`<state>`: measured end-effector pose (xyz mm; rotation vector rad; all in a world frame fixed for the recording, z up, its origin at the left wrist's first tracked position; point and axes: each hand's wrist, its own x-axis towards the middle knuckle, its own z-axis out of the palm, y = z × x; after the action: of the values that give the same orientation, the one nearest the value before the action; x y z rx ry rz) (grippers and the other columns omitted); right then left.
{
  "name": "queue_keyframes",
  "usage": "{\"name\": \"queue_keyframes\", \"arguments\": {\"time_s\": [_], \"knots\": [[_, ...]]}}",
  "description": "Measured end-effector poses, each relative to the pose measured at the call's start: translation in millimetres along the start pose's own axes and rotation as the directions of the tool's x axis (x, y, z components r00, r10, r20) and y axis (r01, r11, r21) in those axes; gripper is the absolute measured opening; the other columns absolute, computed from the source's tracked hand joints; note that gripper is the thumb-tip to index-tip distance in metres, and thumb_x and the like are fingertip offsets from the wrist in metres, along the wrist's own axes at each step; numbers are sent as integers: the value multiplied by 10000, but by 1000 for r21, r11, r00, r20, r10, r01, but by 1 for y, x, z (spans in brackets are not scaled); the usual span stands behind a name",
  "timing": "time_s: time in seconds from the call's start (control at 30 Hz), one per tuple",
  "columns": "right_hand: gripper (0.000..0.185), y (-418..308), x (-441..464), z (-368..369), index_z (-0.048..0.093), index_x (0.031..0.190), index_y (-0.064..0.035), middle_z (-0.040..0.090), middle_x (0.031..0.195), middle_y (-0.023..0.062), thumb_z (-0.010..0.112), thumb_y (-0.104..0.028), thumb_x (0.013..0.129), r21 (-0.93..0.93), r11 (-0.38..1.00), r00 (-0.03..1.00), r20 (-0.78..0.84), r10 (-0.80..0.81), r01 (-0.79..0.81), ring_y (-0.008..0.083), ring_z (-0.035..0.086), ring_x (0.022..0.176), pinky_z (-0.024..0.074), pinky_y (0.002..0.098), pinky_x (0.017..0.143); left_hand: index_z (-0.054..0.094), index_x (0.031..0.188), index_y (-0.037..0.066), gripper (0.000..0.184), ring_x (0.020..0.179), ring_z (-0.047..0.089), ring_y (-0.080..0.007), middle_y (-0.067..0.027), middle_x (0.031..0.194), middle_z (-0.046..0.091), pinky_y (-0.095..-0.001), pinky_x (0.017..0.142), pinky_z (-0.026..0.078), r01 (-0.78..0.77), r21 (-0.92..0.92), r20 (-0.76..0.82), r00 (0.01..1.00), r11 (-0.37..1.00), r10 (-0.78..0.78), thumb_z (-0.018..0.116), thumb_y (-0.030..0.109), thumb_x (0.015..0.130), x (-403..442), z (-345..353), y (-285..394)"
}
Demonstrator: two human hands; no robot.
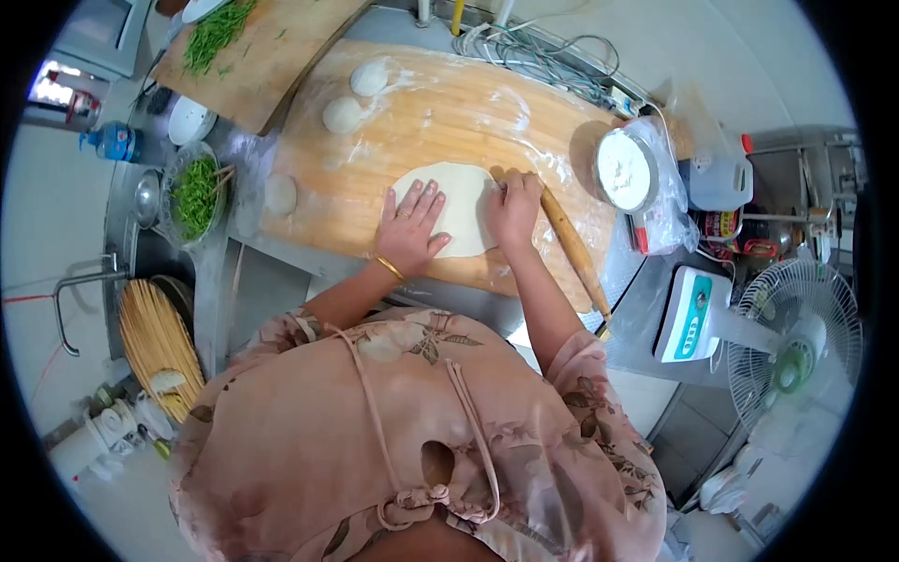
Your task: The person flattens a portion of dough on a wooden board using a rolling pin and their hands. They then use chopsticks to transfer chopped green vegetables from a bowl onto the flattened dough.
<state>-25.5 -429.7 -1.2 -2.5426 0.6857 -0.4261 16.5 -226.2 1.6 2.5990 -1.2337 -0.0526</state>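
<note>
My left hand (409, 228) lies flat with spread fingers on a flattened sheet of dough (461, 214). A gold bracelet circles that wrist. At the dough's right edge, my right hand (515, 211) is closed, its fingers curled over the upper end of a wooden rolling pin (573, 245). The pin slants down to the right, toward the board's front corner. Under the dough is a floured wooden board (412, 122). Two dough balls (369, 79) rest near its back left, and another dough ball (281, 194) sits at its left edge.
A bowl of flour (625, 170) stands right of the board, near a scale (693, 314) and a fan (796, 342). Left are a bowl of chopped greens (195, 195), a cutting board (248, 61) and a faucet (70, 290). Cables (538, 54) lie behind.
</note>
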Motion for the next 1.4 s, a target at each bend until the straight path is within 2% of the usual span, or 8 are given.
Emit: {"name": "queue_keyframes", "arguments": {"time_s": [0.07, 0.17, 0.37, 0.47, 0.67, 0.8, 0.93, 1.4], "knots": [[226, 10, -2, 10, 574, 926, -22, 599, 895, 179, 686, -168, 795, 26, 995, 993, -58, -99, 100, 347, 575, 896, 474, 435, 772, 433, 1405, 82, 676, 1423, 247, -278, -107, 1516, 332, -577, 1133, 138, -16, -14, 29, 999, 1000, 16, 560, 465, 863, -2, -5, -12], [188, -32, -6, -4, 574, 914, -36, 604, 882, 174, 672, -160, 812, 73, 961, 941, 232, 245, -268, 348, 598, 852, 479, 442, 710, 437, 1405, 96, 671, 1425, 243, -267, -99, 1515, 336, -575, 1132, 142, -45, -8, 33, 998, 999, 45, 561, 469, 861, -5, -9, -23], [120, -25, -10, 14, 582, 918, -63, 658, 792, 173, 579, -182, 902, 67, 979, 969, -171, -179, 192, 352, 648, 694, 506, 456, 620, 432, 1401, 69, 700, 1427, 237, -273, -112, 1514, 333, -563, 1138, 140, -33, -20, 17, 999, 999, 34, 565, 485, 854, -4, -8, -25], [125, -32, -10, 0, 577, 904, -69, 650, 715, 164, 555, -191, 915, -6, 999, 990, 133, 54, -54, 348, 641, 636, 514, 447, 591, 422, 1404, 54, 720, 1430, 233, -274, -120, 1516, 328, -552, 1143, 137, -24, -24, 37, 999, 999, 25, 566, 493, 852, -6, -12, -25], [152, 19, -4, -3, 558, 817, -71, 639, 668, 140, 580, -196, 900, -209, 970, 992, 45, -117, 124, 330, 635, 593, 507, 444, 551, 391, 1420, 49, 739, 1439, 221, -265, -122, 1521, 319, -546, 1150, 124, -72, -4, 156, 985, 997, 72, 556, 501, 860, -5, -25, -46], [175, 5, -7, -15, 622, 966, -33, 647, 1055, 181, 623, -163, 849, -214, 968, 991, 42, -124, 130, 340, 625, 979, 506, 447, 772, 377, 1430, 52, 739, 1441, 215, -260, -118, 1528, 310, -558, 1150, 108, -31, 19, 185, 982, 999, 27, 541, 506, 871, 4, -36, -37], [546, -23, -21, 4, 464, 1333, 39, 407, 1434, 239, 592, -208, 863, -62, 913, 906, 170, -387, 402, 378, 383, 1341, 297, 495, 1090, 373, 1435, 54, 746, 1443, 215, -253, -108, 1529, 313, -581, 1143, 84, -86, -82, 107, 990, 993, 94, 523, 524, 876, 23, -24, -15], [803, -18, -30, -11, 316, 1469, -49, 174, 1548, 239, 551, -515, 859, -215, 895, 851, 455, -264, 392, 401, 115, 1447, 83, 584, 1140, 422, 1419, 99, 792, 1431, 256, -246, -88, 1521, 339, -620, 1113, 126, -157, -56, 21, 987, 986, 158, 529, 619, 831, 29, -3, -24]]}}
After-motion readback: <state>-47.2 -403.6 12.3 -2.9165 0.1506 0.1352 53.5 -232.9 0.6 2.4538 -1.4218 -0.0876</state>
